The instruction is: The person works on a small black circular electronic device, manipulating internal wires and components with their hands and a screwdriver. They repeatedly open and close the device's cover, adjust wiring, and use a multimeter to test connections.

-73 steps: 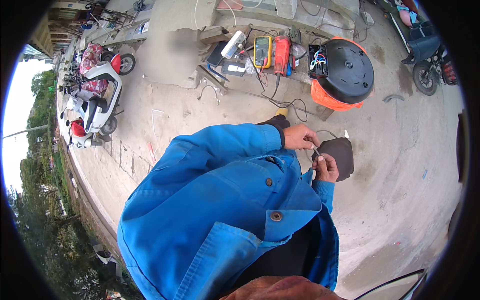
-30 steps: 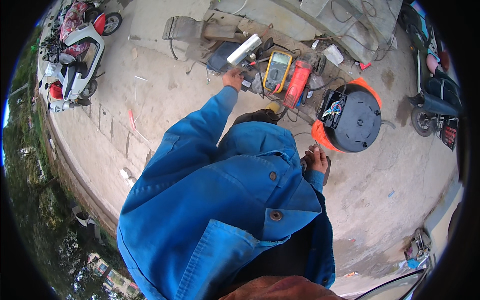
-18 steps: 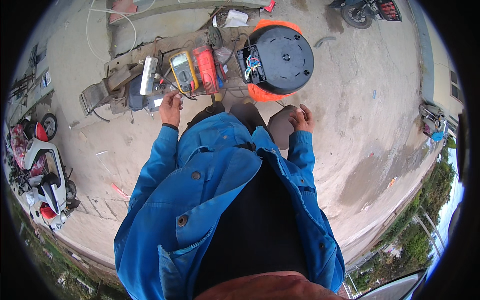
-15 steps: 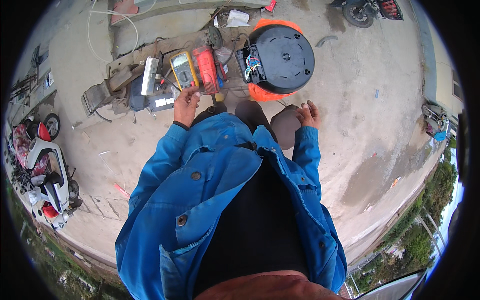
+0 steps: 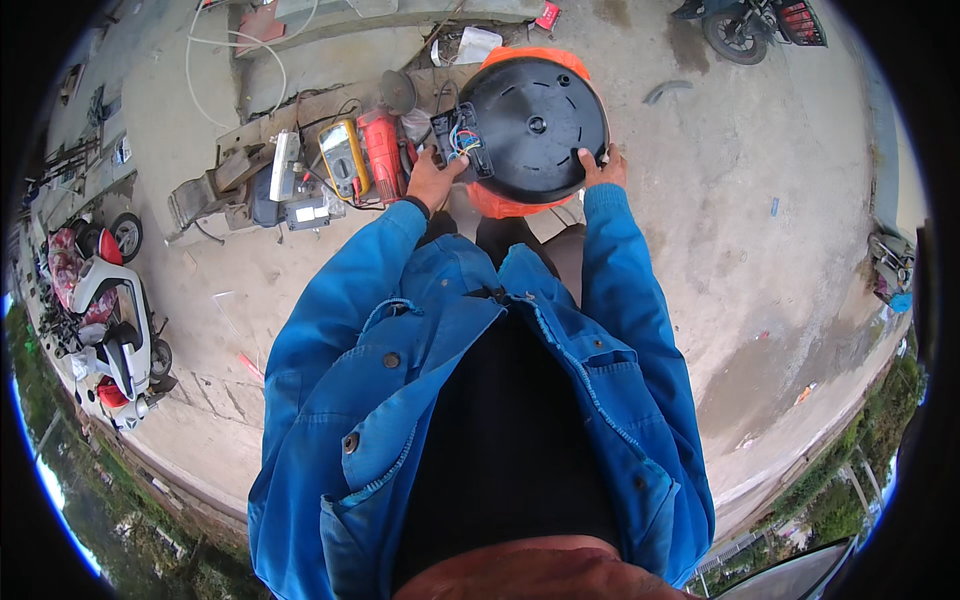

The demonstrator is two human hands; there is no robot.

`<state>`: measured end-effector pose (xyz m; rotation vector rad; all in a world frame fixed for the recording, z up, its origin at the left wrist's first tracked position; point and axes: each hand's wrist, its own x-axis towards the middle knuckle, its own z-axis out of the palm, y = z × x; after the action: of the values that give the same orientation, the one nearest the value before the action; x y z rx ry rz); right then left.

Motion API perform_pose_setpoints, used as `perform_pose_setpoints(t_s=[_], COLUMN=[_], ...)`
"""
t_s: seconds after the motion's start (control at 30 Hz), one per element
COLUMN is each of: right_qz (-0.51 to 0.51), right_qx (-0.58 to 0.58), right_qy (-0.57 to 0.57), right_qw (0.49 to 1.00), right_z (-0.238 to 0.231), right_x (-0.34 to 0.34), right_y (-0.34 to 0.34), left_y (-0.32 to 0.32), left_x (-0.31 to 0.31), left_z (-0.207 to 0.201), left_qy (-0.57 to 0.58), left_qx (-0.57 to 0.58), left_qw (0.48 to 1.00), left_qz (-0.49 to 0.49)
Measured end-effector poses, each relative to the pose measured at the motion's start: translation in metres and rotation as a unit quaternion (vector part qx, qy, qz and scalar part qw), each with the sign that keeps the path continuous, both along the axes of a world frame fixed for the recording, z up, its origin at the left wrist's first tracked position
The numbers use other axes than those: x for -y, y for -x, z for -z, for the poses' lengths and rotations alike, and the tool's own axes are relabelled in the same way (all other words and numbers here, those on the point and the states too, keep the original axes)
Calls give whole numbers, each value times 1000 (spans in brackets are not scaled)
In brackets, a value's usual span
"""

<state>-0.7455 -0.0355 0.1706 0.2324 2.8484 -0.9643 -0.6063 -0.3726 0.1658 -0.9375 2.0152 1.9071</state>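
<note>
In front of me lies an upturned round black appliance [image 5: 530,150], like the underside of an electric cooker. On its left side is an opened control box [image 5: 447,122] with coloured wires showing. My left hand [image 5: 436,180] grips the near edge of this box, thumb by the wires. At the appliance's right rim my right hand [image 5: 605,168] is closed, its thumb on top and fingers around the edge. Orange material [image 5: 492,203] shows beneath the appliance. Left of it are a red power tool [image 5: 381,150] and a yellow multimeter [image 5: 343,160].
Beyond the multimeter are a white power strip [image 5: 285,165] and a dark box with white labels [image 5: 307,212]. A white scooter [image 5: 125,330] stands at the far left. A motorcycle [image 5: 738,35] is at the far right, near a curved grey piece [image 5: 667,90] on the concrete ground.
Both hands have reached forward onto the appliance. The left came over from beside the multimeter, the right from above my knee. The view has shifted slightly.
</note>
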Motion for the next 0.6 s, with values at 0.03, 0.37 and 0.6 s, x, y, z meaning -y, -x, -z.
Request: perform_pose_setpoints(t_s=[0.03, 0.37, 0.6], right_qz=[-14, -126, -192], right_qx=[3, 80, 99], right_qy=[-11, -125, -112], right_qw=[1000, 981, 970], right_z=[-2, -56, -77], right_x=[2, 16, 12], right_y=[6, 23, 27], left_y=[3, 15, 19], left_x=[-5, -34, -56], left_z=[3, -23, -36], left_qy=[52, 192, 479], left_qx=[11, 51, 79], left_qw=[999, 979, 873], left_qz=[6, -54, -53])
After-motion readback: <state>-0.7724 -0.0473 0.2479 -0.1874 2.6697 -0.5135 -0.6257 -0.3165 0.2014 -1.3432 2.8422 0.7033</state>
